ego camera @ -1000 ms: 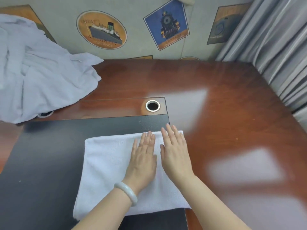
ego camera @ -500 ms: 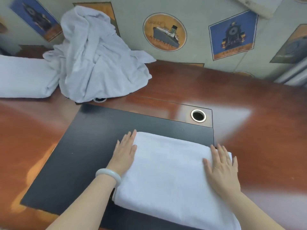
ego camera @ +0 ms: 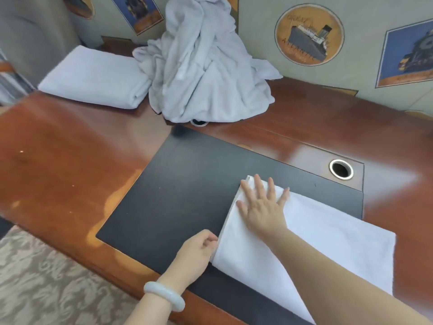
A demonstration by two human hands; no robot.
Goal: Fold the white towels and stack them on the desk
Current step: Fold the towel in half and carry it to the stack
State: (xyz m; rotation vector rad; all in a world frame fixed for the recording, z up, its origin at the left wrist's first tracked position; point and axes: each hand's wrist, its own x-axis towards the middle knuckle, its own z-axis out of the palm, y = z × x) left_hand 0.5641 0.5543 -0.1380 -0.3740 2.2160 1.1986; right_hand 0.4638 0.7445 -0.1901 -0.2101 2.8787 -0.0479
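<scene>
While the right hand (ego camera: 263, 211) lies flat, fingers spread, on the far-left corner of the folded towel (ego camera: 328, 242), the left hand (ego camera: 198, 250) curls on the same short edge at the near-left corner, seemingly pinching the layers. The towel sits on the black mat (ego camera: 182, 198) of the worktop (ego camera: 58, 160), long axis running left-right, most of it lying right of both hands. The finished stack (ego camera: 93, 77) is far left, well apart, with the unfolded pile (ego camera: 206, 66) just beside it; the left hand is nearer that stack. Likely next: lift by the left end, carry far-left. Versus half a second ago: the hands lay flat at opposite short ends; now the right has crossed to the left end, and the left has dropped nearer and curled. The hands are near each other, not touching.
</scene>
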